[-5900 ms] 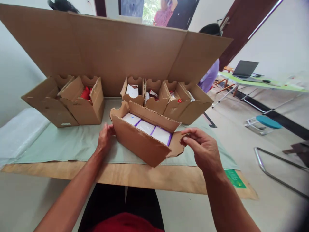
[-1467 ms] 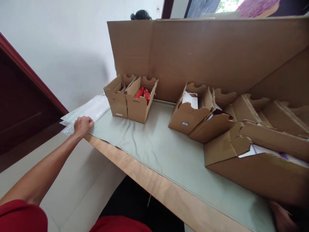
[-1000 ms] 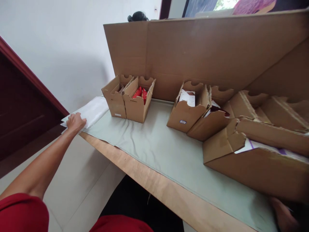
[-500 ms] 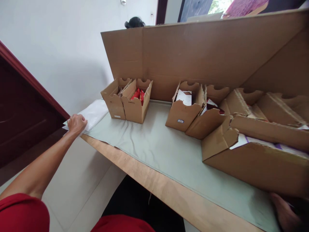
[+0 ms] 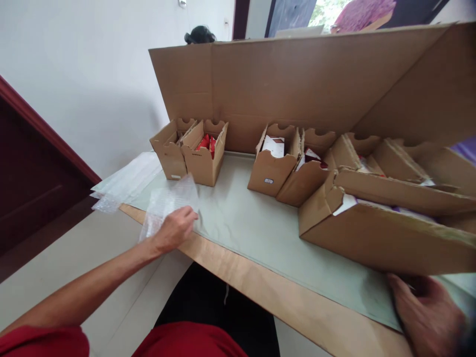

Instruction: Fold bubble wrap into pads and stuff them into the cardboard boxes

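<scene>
My left hand [image 5: 178, 225] is closed on one end of a clear bubble wrap bag [image 5: 158, 210], which trails to the left across the table's front edge. A stack of similar bubble wrap bags [image 5: 130, 178] lies at the table's left end. Low on the right, my right hand [image 5: 427, 310] rests by the table's front edge, just below a long cardboard box [image 5: 386, 240] with white and purple packs inside. Its fingers are curled and partly blurred, and what is in them, if anything, is hidden.
Two cardboard bins [image 5: 203, 166] stand at the left, one with red packets [image 5: 205, 142]. More bins [image 5: 267, 173] line the right side. A tall cardboard panel [image 5: 282, 84] stands behind them. Beyond it are a person's hair [image 5: 200, 34] and another person's purple top [image 5: 362, 17].
My left hand has moved right from the stack, drawing one bubble wrap bag along. My right hand has come further into view. A blurred purple patch now shows at the right edge.
</scene>
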